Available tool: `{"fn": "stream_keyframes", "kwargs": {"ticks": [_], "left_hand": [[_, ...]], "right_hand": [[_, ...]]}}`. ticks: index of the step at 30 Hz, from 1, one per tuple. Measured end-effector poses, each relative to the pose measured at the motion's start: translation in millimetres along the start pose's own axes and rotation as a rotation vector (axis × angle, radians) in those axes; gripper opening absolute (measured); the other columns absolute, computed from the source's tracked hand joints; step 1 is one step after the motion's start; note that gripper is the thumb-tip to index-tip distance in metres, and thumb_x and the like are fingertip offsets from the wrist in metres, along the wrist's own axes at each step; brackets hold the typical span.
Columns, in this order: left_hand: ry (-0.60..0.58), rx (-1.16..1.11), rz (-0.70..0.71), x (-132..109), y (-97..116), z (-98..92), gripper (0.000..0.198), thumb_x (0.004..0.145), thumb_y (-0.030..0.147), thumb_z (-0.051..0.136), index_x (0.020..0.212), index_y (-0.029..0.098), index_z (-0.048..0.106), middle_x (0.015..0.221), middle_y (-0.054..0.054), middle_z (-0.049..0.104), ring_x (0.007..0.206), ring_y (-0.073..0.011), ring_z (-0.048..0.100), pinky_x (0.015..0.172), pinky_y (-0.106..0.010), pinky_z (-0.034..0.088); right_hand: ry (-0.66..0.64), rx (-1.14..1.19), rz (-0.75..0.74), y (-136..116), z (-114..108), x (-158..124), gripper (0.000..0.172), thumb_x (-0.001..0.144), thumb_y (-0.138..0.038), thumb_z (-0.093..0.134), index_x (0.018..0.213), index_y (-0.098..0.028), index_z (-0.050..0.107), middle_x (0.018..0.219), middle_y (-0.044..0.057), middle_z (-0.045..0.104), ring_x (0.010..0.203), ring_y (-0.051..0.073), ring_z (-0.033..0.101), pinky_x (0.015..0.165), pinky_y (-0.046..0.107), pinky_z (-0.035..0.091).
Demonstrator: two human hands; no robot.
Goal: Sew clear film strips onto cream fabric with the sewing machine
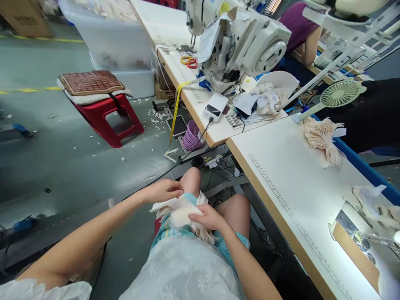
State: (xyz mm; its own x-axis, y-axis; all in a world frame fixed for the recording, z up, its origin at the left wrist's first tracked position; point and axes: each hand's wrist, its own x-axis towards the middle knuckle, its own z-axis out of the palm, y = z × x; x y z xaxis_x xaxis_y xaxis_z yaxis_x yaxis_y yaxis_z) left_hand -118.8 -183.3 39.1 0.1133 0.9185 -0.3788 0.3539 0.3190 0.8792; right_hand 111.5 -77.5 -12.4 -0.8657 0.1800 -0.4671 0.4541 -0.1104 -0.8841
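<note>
A loose stack of cream cloth pieces [183,213] lies across my lap, over blue patterned shorts. My right hand [208,217] grips the stack at its right side, thumb on top and fingers underneath. Several layers fan out below that hand and toward the left. Just above the left part of the stack is my left hand [165,191], its fingers loosely bent and nothing visible in them. Whether its fingertips touch the cloth I cannot tell.
A sewing machine [237,41] stands on the table ahead, with scissors [189,61] and a hanging yellow tape measure [176,110]. Bundled cream pieces [323,139] and a small fan [340,93] are at the right. A red stool [109,118] stands left. A co-worker [296,25] sits beyond.
</note>
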Motion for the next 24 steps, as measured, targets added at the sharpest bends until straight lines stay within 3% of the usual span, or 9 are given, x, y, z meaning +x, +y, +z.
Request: {"fn": "stream_keyframes", "kwargs": {"ticks": [3,7,14,18,24], "left_hand": [[-0.044,-0.177,0.067,-32.6,16.9,-21.7,0.043,0.093,0.053,0.049,0.105,0.016,0.067,0.093,-0.005,0.068,0.084,-0.017,0.059,0.072,-0.024,0.044],[-0.086,-0.377,0.121,-56.4,27.2,-38.3,0.043,0.093,0.054,0.053,0.108,0.016,0.067,0.095,-0.006,0.069,0.087,-0.0176,0.06,0.076,-0.025,0.046],[0.043,-0.508,0.188,-62.7,23.5,-37.8,0.045,0.09,0.056,0.056,0.106,0.015,0.066,0.087,-0.005,0.068,0.083,-0.0163,0.06,0.079,-0.028,0.047],[0.02,-0.466,0.134,-68.3,26.4,-32.8,0.049,0.087,0.061,0.056,0.104,0.017,0.066,0.088,-0.006,0.068,0.084,-0.0185,0.061,0.08,-0.031,0.048],[0.214,-0.456,0.084,-60.1,27.7,-37.6,0.054,0.085,0.068,0.052,0.099,0.018,0.066,0.082,-0.005,0.067,0.081,-0.0192,0.06,0.079,-0.032,0.049]], "right_hand": [[-0.026,0.131,0.047,-18.7,6.7,0.2,0.051,0.076,-0.066,0.069,0.076,-0.016,0.066,0.06,0.0,0.066,0.048,0.015,0.057,0.046,0.026,0.046],[0.07,0.266,0.05,-40.8,7.8,3.2,0.054,0.074,-0.065,0.07,0.092,-0.014,0.067,0.068,0.004,0.071,0.046,0.014,0.055,0.042,0.025,0.043],[0.238,0.372,-0.013,-73.5,-10.1,15.2,0.044,0.071,-0.054,0.078,0.085,-0.014,0.069,0.058,0.001,0.066,0.043,0.01,0.048,0.042,0.022,0.038],[0.237,0.389,-0.016,-83.1,-12.3,22.0,0.045,0.068,-0.053,0.08,0.084,-0.012,0.07,0.06,0.002,0.065,0.045,0.011,0.05,0.044,0.022,0.039],[0.187,0.418,0.016,-85.3,-15.9,28.9,0.053,0.065,-0.059,0.081,0.084,-0.01,0.071,0.063,0.005,0.068,0.045,0.011,0.052,0.044,0.022,0.042]]}}
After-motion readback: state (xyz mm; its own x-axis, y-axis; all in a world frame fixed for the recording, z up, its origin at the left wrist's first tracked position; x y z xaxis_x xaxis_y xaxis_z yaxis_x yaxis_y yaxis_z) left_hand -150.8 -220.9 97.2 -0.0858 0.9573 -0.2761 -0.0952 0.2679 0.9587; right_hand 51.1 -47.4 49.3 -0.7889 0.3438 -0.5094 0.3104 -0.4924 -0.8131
